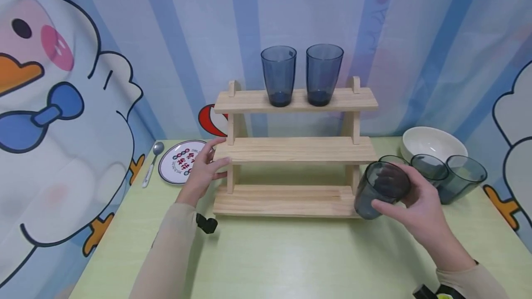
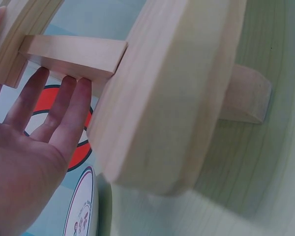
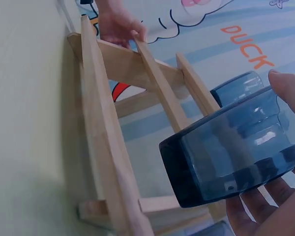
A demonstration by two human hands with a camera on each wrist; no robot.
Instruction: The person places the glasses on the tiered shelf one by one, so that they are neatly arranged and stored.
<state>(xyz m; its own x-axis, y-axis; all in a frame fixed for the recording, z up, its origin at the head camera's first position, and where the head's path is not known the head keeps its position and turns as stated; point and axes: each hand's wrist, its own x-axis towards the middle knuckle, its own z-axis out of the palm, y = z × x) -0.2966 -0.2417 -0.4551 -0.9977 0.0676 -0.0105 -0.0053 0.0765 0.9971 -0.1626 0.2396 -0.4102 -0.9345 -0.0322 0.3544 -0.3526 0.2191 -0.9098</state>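
A three-tier wooden display rack [image 1: 291, 149] stands in the middle of the head view. At its left end, my left hand [image 1: 202, 172] holds the middle tier, thumb in front; the left wrist view shows fingertips against the upright [image 2: 73, 51]. My right hand [image 1: 421, 209] grips a tinted blue-grey glass [image 1: 370, 202], tilted, by the rack's lower right end. In the right wrist view this glass [image 3: 226, 152] appears lifted, with fingers around its side. Two similar glasses, a left one [image 1: 279, 75] and a right one [image 1: 324, 75], stand upright on the top tier.
Right of the rack, behind my right hand, are more tinted glasses [image 1: 463, 181], partly hidden, and a white bowl [image 1: 434, 140]. A printed plate [image 1: 172, 170] and a spoon [image 1: 153, 163] lie at the left on the table [image 1: 287, 257]. A cartoon-printed cloth [image 1: 187, 50] hangs behind.
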